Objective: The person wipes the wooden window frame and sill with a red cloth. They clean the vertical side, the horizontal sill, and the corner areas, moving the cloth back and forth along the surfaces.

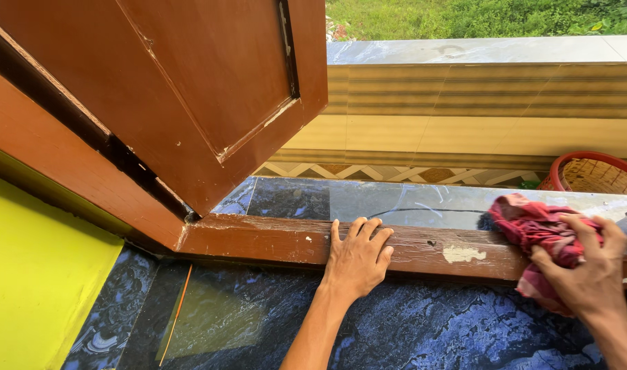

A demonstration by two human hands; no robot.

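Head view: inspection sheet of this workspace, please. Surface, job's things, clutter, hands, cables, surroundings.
Surface: worn brown wooden sill with chipped paint patches, set between dark blue marbled stone slabs.
Job's things: crumpled red checked cloth, lying on the sill's right part.
Clutter: nothing seen on the sill beyond the cloth.
Hands: left hand flat on the sill, fingers over its far edge, holding nothing; right hand gripping the cloth.
Cables: one thin dark line on the outer stone ledge; cannot tell if cable or crack.
Surroundings: brown wooden shutter swung open, yellow-green wall, red-rimmed woven basket, tiled parapet, grass beyond.
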